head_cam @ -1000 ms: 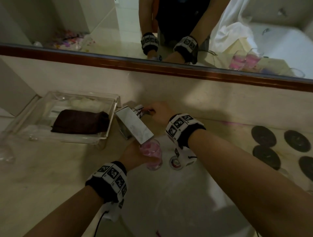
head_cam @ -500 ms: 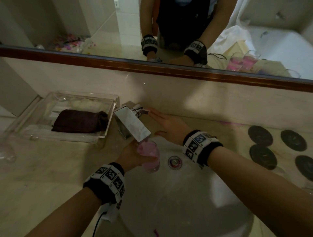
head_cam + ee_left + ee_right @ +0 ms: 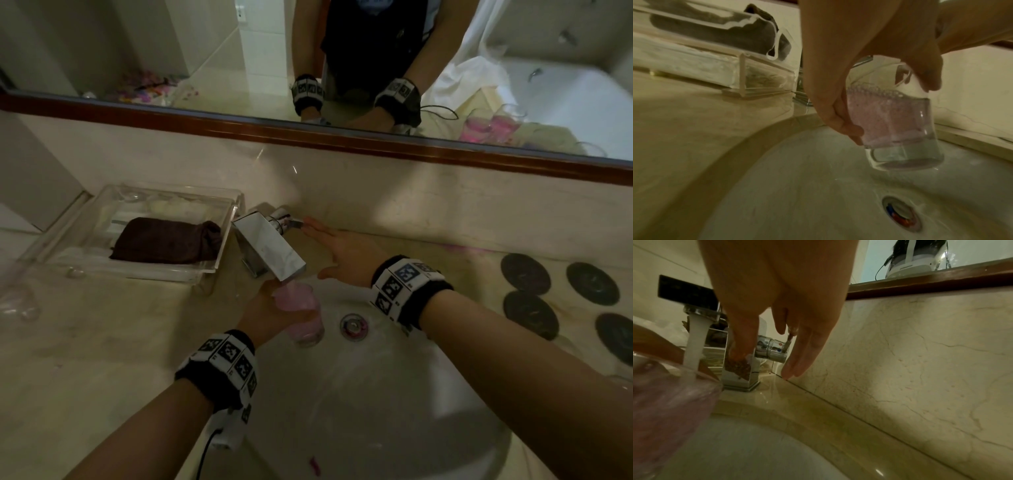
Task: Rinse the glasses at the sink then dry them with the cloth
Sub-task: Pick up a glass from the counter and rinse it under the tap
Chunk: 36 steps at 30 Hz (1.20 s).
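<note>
My left hand (image 3: 270, 310) (image 3: 859, 65) grips a clear glass (image 3: 303, 310) (image 3: 900, 129) from the side. It holds the glass upright under the square chrome tap (image 3: 270, 250), above the sink (image 3: 376, 394). Water (image 3: 692, 340) runs from the spout into the glass (image 3: 663, 402), which holds foamy pink liquid. My right hand (image 3: 342, 253) (image 3: 777, 296) lies flat with straight fingers, and its fingertips are at the end of the tap lever (image 3: 291, 222) (image 3: 786, 344). A dark brown cloth (image 3: 168, 240) (image 3: 715, 30) lies folded in a clear tray (image 3: 137, 272) left of the tap.
The drain (image 3: 354, 325) sits just right of the glass. Several dark round coasters (image 3: 525, 277) lie on the counter at right. Another clear glass (image 3: 17, 301) stands at the far left edge. A mirror with a wooden frame (image 3: 376, 140) runs along the back wall.
My right hand let go of the tap lever, straightened its fingers and drew back to the right. The glass stays under the spout in my left hand.
</note>
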Available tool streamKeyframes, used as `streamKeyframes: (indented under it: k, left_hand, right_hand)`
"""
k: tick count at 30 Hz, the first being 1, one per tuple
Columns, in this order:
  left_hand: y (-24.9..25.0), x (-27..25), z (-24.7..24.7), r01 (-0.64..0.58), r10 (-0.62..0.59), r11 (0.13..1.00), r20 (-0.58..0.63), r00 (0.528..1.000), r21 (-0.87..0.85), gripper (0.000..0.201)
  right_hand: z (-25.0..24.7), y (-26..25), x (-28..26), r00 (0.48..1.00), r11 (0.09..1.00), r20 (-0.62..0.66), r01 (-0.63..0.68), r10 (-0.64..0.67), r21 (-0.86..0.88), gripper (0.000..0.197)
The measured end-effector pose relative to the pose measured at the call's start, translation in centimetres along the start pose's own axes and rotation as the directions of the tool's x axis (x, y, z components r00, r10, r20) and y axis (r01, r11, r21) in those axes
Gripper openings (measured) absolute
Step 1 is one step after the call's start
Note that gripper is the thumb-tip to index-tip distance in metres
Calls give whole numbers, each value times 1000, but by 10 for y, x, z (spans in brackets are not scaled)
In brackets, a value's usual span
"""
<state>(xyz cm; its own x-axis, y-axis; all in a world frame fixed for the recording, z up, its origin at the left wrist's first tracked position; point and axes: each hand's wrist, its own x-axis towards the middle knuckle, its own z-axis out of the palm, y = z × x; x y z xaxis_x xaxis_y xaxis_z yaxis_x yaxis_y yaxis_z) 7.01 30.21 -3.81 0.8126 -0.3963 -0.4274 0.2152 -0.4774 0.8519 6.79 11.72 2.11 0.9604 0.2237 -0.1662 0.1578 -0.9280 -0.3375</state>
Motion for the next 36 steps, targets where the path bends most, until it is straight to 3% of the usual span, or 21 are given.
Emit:
streamKeyframes:
  k: [2,6,9,12,13,15,17,21,26,27,30,31,33,36]
  left_hand:
    - [0,0,1,23,-22,1000,-56,998,21,105]
    - [-1,2,0,66,-61,993,-58,996,95,94]
    - [-12,10,1,111,-111,994,-67,992,0,110]
    - [-19,14,6,131,-136,990,-93,986,-59,105]
    - [-11,5,6,149,-158,982,-74,985,-114,97]
    - [-5,-1,9,194,-201,958,-13,979,-212,63]
    - [-7,3,12,269,-277,933,0,961,-238,49]
    - [-4,9,17,440,-463,810,38,885,-388,52]
    - [-10,15,25,505,-485,646,203,851,-572,39]
    - [-8,16,25,534,-504,622,229,833,-573,44]
    - [-17,25,28,615,-542,535,322,776,-580,92]
    - [-14,23,28,628,-550,494,343,762,-601,85]
    - [-8,20,26,613,-553,459,334,763,-643,41]
    - [-7,24,25,604,-538,346,375,754,-718,43]
  right_hand:
    - [2,1,1,1000,1000,-8,-1,1,10,86]
    - [-1,0,2,1000,1000,-6,-10,10,24,82]
    - [-4,0,2,999,999,10,-33,32,22,79]
    - [-9,-3,2,998,998,25,-52,52,18,74]
    - [-11,-4,2,998,998,30,-59,58,24,72]
    - [-12,-5,2,997,997,33,-70,69,31,69]
    - [-12,-5,3,997,996,27,-77,76,35,68]
    - [-10,-6,3,996,995,10,-93,93,27,68]
    - [-8,-5,5,994,993,-2,-111,111,44,66]
    - [-8,-5,5,994,993,-3,-112,112,47,66]
    - [-9,-4,6,992,991,1,-128,129,43,64]
    - [-9,-4,7,991,990,2,-134,134,38,63]
    - [-9,-4,8,991,991,-1,-132,132,22,61]
    - [-10,-4,9,992,992,-3,-123,123,1,59]
